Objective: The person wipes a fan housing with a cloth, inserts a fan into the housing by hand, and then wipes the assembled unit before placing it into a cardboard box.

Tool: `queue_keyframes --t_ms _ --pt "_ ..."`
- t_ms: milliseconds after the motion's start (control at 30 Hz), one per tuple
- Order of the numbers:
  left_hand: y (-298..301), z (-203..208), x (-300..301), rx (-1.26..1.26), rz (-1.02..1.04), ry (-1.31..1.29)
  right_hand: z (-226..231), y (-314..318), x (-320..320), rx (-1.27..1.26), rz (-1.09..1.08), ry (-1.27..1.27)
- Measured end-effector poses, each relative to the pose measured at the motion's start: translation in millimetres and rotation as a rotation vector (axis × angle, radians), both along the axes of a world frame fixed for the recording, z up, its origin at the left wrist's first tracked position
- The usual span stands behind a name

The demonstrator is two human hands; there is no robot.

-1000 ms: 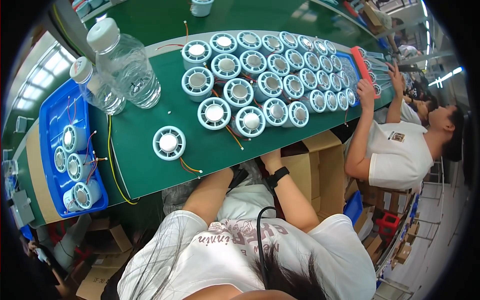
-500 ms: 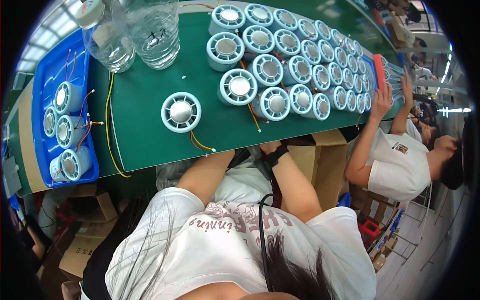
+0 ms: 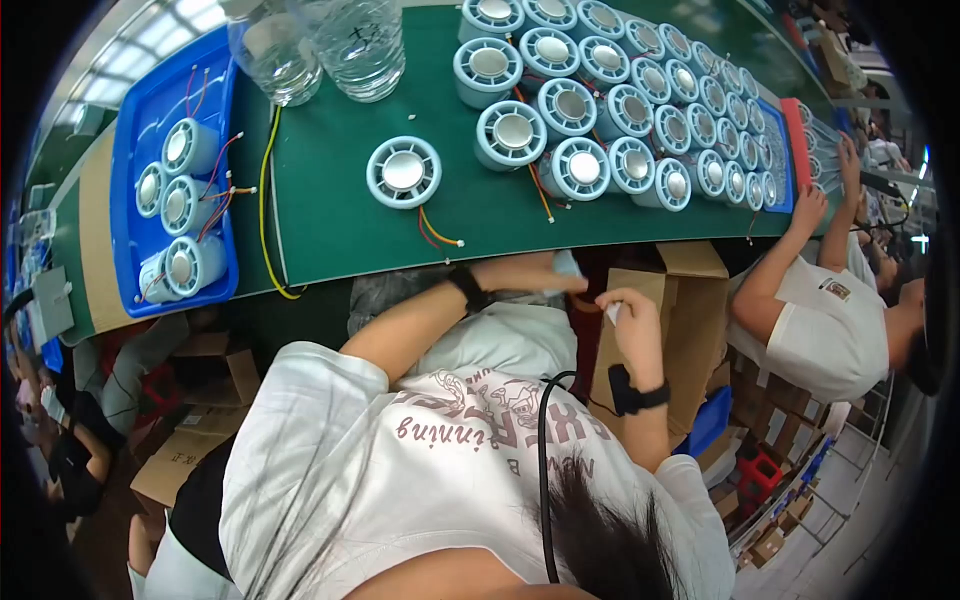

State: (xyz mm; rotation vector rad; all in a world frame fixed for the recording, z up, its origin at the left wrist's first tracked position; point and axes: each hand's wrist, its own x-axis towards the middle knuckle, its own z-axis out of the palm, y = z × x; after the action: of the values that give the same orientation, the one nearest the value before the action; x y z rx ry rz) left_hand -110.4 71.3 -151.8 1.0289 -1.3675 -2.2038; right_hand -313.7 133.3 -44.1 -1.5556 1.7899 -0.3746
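Just past the table's near edge, over my lap, my left hand (image 3: 522, 272) is stretched toward the right, closed on a pale bluish-white piece (image 3: 567, 268) that is blurred. Facing it, a little apart, my right hand (image 3: 638, 328) pinches a small white scrap (image 3: 613, 312) between thumb and fingers. What kind of things these are does not show. Nearest on the green table (image 3: 330, 235) stands a single light-blue round unit (image 3: 404, 172) with a silver disc on top and thin coloured wires.
Rows of similar light-blue units (image 3: 580, 168) fill the table's right side. At the left, a blue tray (image 3: 222, 285) holds several more. Clear plastic bottles (image 3: 365, 60) stand at the back. An open cardboard box (image 3: 690, 310) sits beside my right hand. A co-worker (image 3: 815, 310) works further right.
Both hands have come into view from beneath the table edge, now with pale pieces in them. The view has shifted, so the table items appear higher and further right.
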Motion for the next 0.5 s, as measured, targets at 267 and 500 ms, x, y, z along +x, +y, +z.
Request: queue_keyframes --t_ms 267,500 --pt "74 164 82 -1.014 0.323 -0.379 110 -8 86 -0.133 0.633 -0.095" --pt "67 219 130 -1.343 0.481 -0.84 145 -60 156 -0.36 0.808 -0.354"
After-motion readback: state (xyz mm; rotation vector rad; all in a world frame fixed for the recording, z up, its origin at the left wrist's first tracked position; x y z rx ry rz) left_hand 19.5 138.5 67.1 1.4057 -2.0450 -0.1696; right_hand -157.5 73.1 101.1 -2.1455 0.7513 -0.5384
